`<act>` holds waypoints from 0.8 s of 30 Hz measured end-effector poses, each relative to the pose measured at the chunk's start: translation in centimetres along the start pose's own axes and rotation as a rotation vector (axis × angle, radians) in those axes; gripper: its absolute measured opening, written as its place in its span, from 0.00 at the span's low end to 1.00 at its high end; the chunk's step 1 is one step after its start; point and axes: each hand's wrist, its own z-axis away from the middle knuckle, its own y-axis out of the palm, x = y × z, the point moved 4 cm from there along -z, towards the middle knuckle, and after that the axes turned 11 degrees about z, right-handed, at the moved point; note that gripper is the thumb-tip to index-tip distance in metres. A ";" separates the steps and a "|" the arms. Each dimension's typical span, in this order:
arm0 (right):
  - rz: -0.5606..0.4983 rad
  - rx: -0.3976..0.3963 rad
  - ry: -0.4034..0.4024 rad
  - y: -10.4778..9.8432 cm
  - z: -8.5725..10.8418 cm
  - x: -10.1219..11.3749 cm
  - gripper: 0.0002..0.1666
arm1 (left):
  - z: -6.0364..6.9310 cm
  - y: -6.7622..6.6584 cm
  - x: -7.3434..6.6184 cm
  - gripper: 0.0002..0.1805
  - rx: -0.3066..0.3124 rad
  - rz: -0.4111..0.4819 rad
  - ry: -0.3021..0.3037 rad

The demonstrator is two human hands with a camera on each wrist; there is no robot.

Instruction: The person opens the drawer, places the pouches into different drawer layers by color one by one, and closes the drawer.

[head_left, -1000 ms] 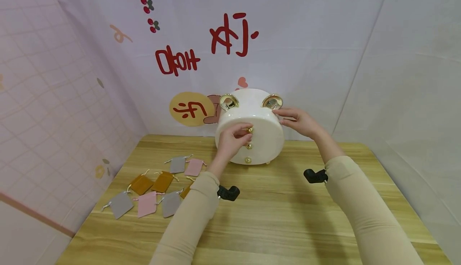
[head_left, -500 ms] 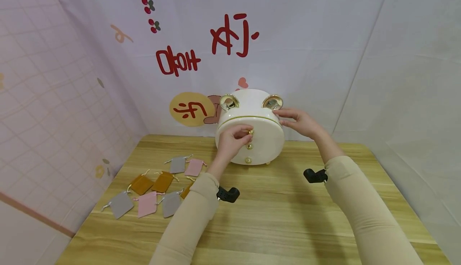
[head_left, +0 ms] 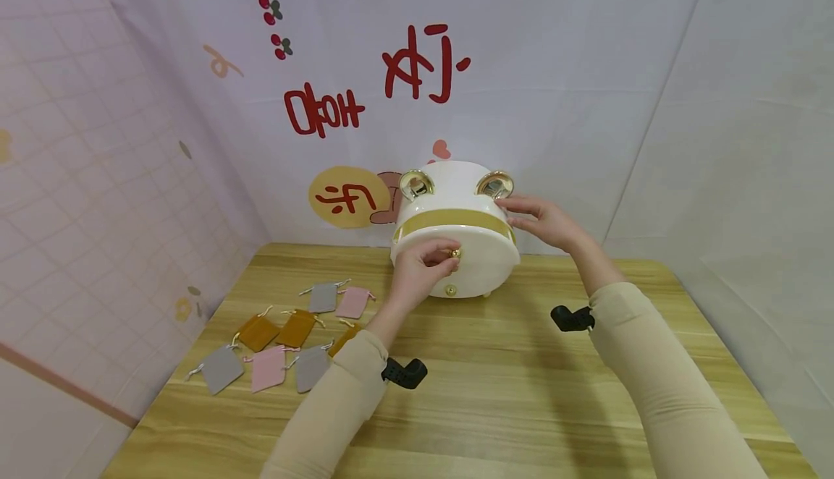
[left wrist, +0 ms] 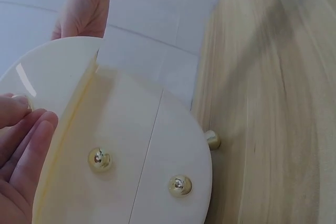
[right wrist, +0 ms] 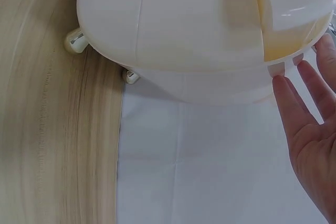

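Note:
A white rounded box (head_left: 455, 193) with gold ring-shaped ears and small gold feet stands at the back of the table. Its top drawer (head_left: 489, 262) is pulled part way out, baring a yellow interior edge. My left hand (head_left: 420, 269) pinches the gold knob (head_left: 455, 253) of this drawer between thumb and fingers. In the left wrist view, a middle knob (left wrist: 100, 159) and a bottom knob (left wrist: 180, 185) sit on closed drawer fronts. My right hand (head_left: 546, 223) rests its fingertips against the box's right side, fingers nearly straight, as the right wrist view also shows.
Several small drawstring pouches lie on the left of the wooden table (head_left: 508, 407), among them a grey pouch (head_left: 221, 370), a pink pouch (head_left: 268, 368) and a brown pouch (head_left: 296, 328). A printed cloth wall (head_left: 554, 103) stands close behind the box.
The top drawer has slid out from shut toward me, with my left hand drawing back and slightly down on its knob. My right hand has stayed at the box's side.

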 end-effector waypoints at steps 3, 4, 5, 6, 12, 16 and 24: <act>-0.007 0.008 -0.006 0.0 -0.1 0.0 0.27 | 0.7 0.1 -0.2 0.12 0.011 -0.005 0.015; -0.010 0.011 -0.007 0.0 -0.1 0.0 0.27 | 0.9 0.1 -0.3 0.12 0.014 -0.007 0.024; -0.014 0.013 -0.008 0.0 -0.1 0.0 0.27 | 1.2 0.1 -0.4 0.12 0.017 -0.008 0.030; -0.021 0.013 -0.009 0.0 -0.1 0.0 0.27 | 1.4 0.2 -0.4 0.12 0.019 -0.012 0.037; -0.038 0.004 -0.012 -0.1 0.0 0.1 0.27 | 2.7 0.4 -0.6 0.12 0.023 -0.040 0.071; -0.029 0.007 -0.015 -0.1 0.0 -0.2 0.27 | 3.3 0.5 -0.6 0.12 0.030 -0.036 0.078; -0.048 0.016 -0.013 0.0 0.1 0.1 0.27 | 4.7 0.5 -0.9 0.13 0.030 -0.006 0.070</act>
